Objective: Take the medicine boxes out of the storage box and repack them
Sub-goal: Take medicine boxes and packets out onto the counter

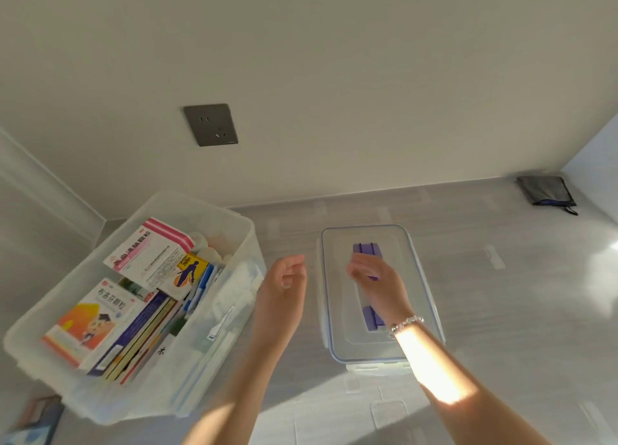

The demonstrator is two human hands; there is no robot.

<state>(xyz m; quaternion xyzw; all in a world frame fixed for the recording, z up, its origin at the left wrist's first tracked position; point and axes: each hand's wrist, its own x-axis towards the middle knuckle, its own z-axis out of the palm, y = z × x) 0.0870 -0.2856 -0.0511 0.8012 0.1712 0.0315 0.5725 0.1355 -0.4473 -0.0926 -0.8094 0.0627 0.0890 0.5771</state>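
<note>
A clear plastic storage box stands on the floor at the left, open and packed with medicine boxes. On top lie a pink-and-white medicine box and an orange-and-white one, with thinner boxes on edge beside them. To the right its clear lid with a purple handle lies flat on the floor. My left hand hovers between box and lid, fingers loosely curled, holding nothing. My right hand is over the lid's purple handle, fingers spread and touching or just above it.
A grey wall socket sits low on the white wall behind. A dark folded bag lies in the far right corner. A book or frame shows at the bottom left. Grey floor stretches to the right of the lid.
</note>
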